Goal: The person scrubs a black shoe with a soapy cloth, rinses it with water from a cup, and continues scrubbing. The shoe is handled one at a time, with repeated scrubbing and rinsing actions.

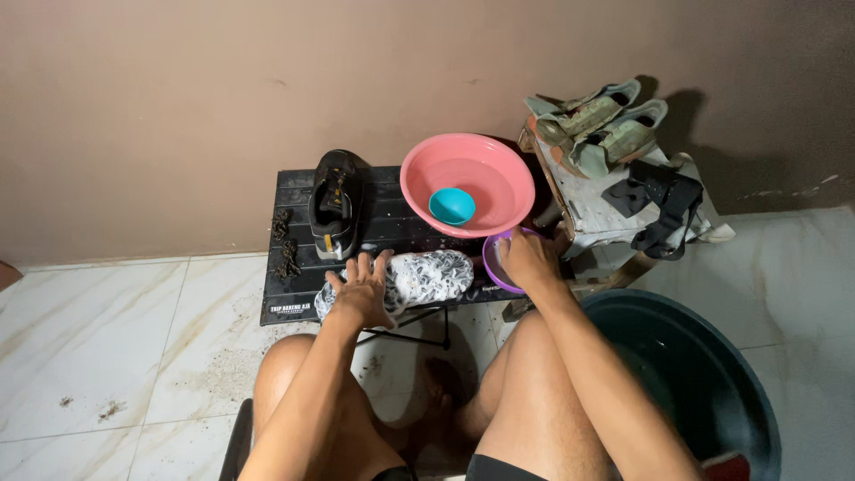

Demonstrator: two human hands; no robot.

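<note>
My left hand [363,289] presses down on the heel end of a white patterned shoe [427,274] that lies on its side on a small black slatted table [294,303]. My right hand [527,258] reaches into a small purple bowl [490,265] at the table's right edge; what its fingers hold is hidden. A black shoe [334,205] stands upright on the table behind my left hand. A pink basin [472,174] with a small teal cup [451,206] inside sits at the back right of the table.
Black laces [285,245] lie on the table's left side. A pair of green shoes [601,125] and black straps [663,200] rest on a wooden stool at right. A large dark tub [704,374] stands by my right knee. Dirt specks the tiled floor [107,356].
</note>
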